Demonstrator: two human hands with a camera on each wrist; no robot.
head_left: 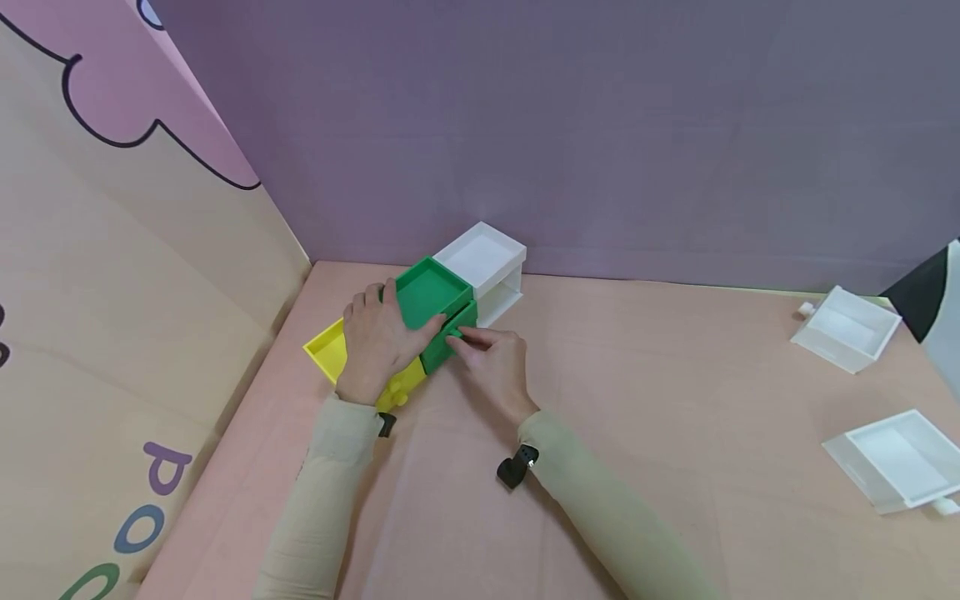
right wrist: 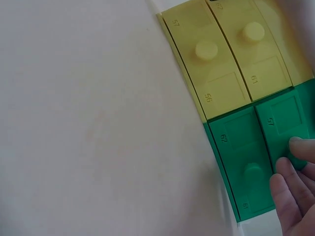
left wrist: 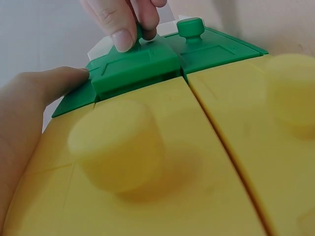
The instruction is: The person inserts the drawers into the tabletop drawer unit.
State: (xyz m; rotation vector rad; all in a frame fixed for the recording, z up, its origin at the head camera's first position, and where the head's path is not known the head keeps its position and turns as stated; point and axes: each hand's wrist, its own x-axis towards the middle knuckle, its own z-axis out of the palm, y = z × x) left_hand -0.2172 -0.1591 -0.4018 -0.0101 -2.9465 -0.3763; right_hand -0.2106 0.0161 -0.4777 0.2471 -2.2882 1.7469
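Note:
My right hand [head_left: 497,367] pinches the knob of the upper green drawer [left wrist: 135,69] between thumb and fingers. That drawer sticks out a little from its green cabinet [head_left: 433,293]. The lower green drawer [right wrist: 236,147], with its own round knob [left wrist: 191,28], sits beside it flush with the cabinet. My left hand [head_left: 381,343] lies with fingers spread across the tops of the green cabinet and the neighbouring yellow cabinet [head_left: 324,348], its thumb reaching to the green front edge. Two yellow drawers [right wrist: 189,64] with round knobs are closed in the yellow cabinet.
Adjoining the green cabinet at the back is a white cabinet [head_left: 482,257] whose front stands open without drawers. Two loose white drawers [head_left: 847,329] lie on the pink tabletop [head_left: 675,375] at the far right. A grey-purple wall [head_left: 562,133] rises behind, and a printed panel [head_left: 135,275] at left.

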